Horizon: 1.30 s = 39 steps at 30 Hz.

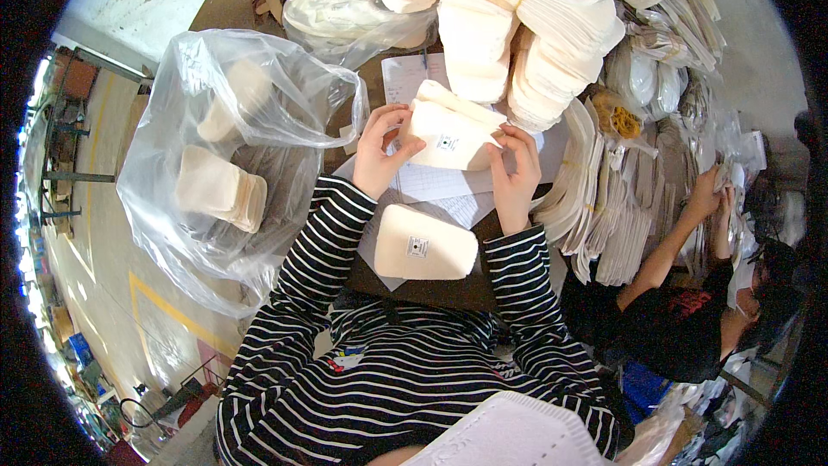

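Between my two hands is a small stack of cream foam pads (pixel 446 140), its front pad marked with a dark printed patch. My left hand (pixel 382 154) grips the left edge, fingers behind and thumb in front. At the right edge, my right hand (pixel 516 171) holds the stack between thumb and fingers. Nearer my body, another cream pad stack (pixel 435 250) lies on the table with a similar printed patch. Papers with ruled lines (pixel 435 183) lie under the held pads.
A large clear plastic bag (pixel 293 173) with cream pad stacks inside sits at the left. Tall banded pad piles (pixel 552 43) fill the far side. Bundles of strips (pixel 608 198) and yellow rubber bands (pixel 627 123) lie at the right, where a co-worker's arm (pixel 677 229) reaches in.
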Tool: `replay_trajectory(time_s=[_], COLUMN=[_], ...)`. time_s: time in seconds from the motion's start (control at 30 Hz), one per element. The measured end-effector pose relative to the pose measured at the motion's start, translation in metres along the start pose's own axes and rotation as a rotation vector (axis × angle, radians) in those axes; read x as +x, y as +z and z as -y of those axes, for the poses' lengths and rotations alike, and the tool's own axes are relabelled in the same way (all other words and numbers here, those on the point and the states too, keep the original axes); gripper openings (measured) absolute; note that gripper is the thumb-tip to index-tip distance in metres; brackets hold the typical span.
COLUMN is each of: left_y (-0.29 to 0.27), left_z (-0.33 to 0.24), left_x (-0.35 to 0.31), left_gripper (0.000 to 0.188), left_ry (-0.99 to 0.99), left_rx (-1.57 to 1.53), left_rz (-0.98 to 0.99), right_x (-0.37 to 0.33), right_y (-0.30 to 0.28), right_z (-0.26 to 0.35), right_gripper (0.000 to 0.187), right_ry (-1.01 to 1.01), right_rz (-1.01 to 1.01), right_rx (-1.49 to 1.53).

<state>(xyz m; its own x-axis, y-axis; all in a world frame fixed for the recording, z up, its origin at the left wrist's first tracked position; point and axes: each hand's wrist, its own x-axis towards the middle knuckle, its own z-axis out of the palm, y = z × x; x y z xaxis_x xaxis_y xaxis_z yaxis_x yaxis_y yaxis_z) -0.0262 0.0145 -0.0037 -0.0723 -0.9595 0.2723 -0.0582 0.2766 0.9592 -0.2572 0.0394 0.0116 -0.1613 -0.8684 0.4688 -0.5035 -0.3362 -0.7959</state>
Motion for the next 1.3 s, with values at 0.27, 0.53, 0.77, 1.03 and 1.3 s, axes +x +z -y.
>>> replay_trajectory(time_s=[0.27, 0.53, 0.77, 1.03, 1.3], left_y=[-0.006, -0.013, -0.011, -0.013, -0.014], left_z=[0.001, 0.014, 0.003, -0.002, -0.001], left_x=[-0.002, -0.002, -0.001, 0.001, 0.000], left_gripper=[0.024, 0.019, 0.024, 0.031, 0.031], left_ry=[-0.098, -0.083, 0.028, 0.017, 0.018], left_rx=[0.021, -0.065, -0.032, -0.035, 0.014], left_rz=[0.001, 0.061, 0.009, 0.041, 0.072], right_x=[0.001, 0.000, -0.002, -0.006, -0.003], right_y=[-0.003, -0.001, 0.000, -0.003, 0.000], right_z=[0.007, 0.014, 0.007, -0.004, 0.015], right_gripper=[0.034, 0.038, 0.028, 0.025, 0.031], right_ry=[-0.096, -0.206, -0.278, -0.095, -0.087], right_rz=[0.069, 0.142, 0.143, 0.117, 0.309], right_rx=[-0.099, -0.302, -0.256, -0.070, 0.056])
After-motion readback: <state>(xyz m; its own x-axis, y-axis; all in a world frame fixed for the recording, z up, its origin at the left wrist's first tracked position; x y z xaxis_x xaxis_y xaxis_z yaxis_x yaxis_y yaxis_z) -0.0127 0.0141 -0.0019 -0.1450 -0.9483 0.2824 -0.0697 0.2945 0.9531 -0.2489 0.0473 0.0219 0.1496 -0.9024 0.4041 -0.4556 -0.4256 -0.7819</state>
